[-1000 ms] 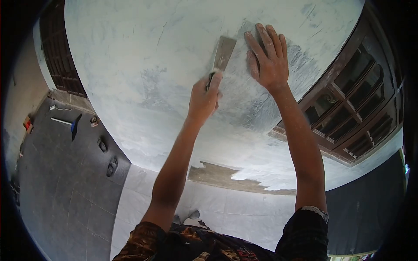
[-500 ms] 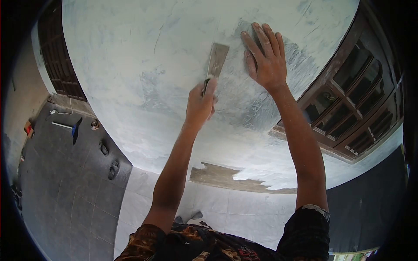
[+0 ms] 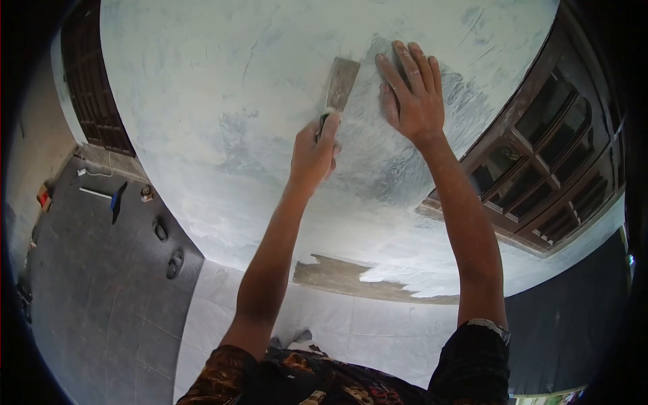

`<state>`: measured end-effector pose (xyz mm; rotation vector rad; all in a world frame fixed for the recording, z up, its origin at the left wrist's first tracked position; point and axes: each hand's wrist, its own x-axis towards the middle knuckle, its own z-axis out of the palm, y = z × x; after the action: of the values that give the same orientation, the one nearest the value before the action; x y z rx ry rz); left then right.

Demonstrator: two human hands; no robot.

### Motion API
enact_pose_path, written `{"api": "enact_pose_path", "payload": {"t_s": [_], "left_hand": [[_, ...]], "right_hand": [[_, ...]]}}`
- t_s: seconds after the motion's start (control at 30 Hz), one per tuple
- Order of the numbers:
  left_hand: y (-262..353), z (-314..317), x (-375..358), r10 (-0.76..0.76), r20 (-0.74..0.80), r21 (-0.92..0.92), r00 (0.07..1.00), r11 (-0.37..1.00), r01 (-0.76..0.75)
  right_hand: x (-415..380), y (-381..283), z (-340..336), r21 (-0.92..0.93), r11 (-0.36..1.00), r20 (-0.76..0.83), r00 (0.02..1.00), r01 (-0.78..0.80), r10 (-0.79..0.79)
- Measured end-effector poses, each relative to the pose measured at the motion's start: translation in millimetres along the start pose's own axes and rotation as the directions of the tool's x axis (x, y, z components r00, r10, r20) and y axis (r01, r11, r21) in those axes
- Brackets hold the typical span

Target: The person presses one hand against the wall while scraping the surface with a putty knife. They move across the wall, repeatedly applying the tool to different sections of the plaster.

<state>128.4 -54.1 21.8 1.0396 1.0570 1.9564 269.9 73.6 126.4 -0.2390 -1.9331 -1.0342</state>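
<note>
My left hand (image 3: 314, 150) is closed around the handle of a putty knife (image 3: 343, 82). The flat metal blade points up along the wall (image 3: 182, 88), close to or on its surface. My right hand (image 3: 415, 101) lies open on the wall to the right of the blade, fingers spread and dusted with white. The wall carries a patchy white skim coat, with greyer rough areas beneath both hands. Most of the knife's handle is hidden in my fist.
A brown wooden window (image 3: 540, 148) is set in the wall at right, and a dark wooden door (image 3: 94, 81) stands far left. On the grey floor (image 3: 88, 270) lie sandals (image 3: 175, 264) and a blue-headed squeegee-like tool (image 3: 116, 200). Bare brown plaster (image 3: 351, 277) shows low on the wall.
The putty knife in my left hand has slid slightly up and to the right along the wall. My right hand has shifted down a little in view, still flat on the surface.
</note>
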Motion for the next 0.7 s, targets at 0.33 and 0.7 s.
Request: {"api": "enact_pose_path", "payload": {"t_s": [0.33,0.7], "left_hand": [[3.8,-0.6,-0.1,-0.047,0.006,0.002,0.999,0.999,0.047],[8.3,-3.6,2.1,-0.018,0.025,0.075,1.000,0.997,0.016]], "right_hand": [[-0.1,-0.4,-0.7,0.008,1.000,-0.002,1.000,0.004,-0.004],[0.5,-0.3,-1.6,0.015,1.000,-0.006,1.000,-0.011,0.011]]}}
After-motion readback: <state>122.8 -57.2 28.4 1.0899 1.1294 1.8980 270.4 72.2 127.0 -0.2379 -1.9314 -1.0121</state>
